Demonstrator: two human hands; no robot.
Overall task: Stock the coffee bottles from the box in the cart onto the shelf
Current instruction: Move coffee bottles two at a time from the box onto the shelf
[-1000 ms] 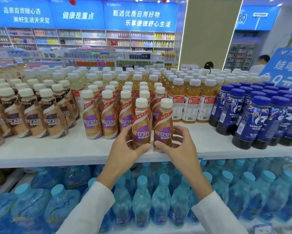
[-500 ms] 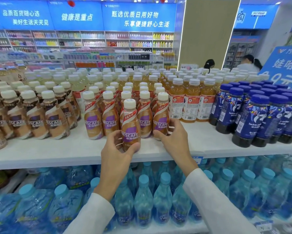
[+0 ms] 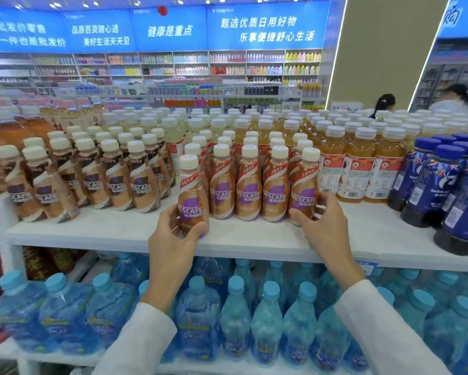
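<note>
Both hands grip purple coffee bottles — left hand fingers around one, right hand another.

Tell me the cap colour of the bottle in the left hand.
White, on the coffee bottle held by the left hand; head view.

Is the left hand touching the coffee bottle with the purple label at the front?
Touching. The head view shows the left hand wrapped around the lower part of the front coffee bottle, thumb and fingers pressed against its label, with no gap.
</note>
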